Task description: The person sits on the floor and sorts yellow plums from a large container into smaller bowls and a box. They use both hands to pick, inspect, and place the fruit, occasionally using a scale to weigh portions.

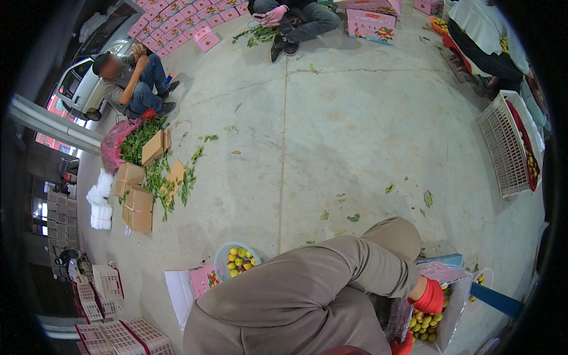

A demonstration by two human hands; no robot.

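Note:
A carton (457, 306) with a plastic film liner (399, 317) stands at the lower right, beside my bent legs. Inside it lie many yellow-green, brown-flecked jujube-like fruits (426, 326). My left hand (429, 298), in a red glove, reaches over the carton, touching or just above the fruit; its fingers are hidden. At the carton's lower left corner is my right hand (403, 345), also red-gloved and partly cut off by the picture's rim. Whether either hand grasps a fruit cannot be made out.
A pale bucket (217, 262) of fruit and a pink carton (202, 279) stand left of my legs. A blue bar (497, 301) crosses beside my carton. Crates (492, 146) stand right. Two people (146, 84) sit ahead, near leafy branches (142, 142) and stacked pink boxes (177, 26).

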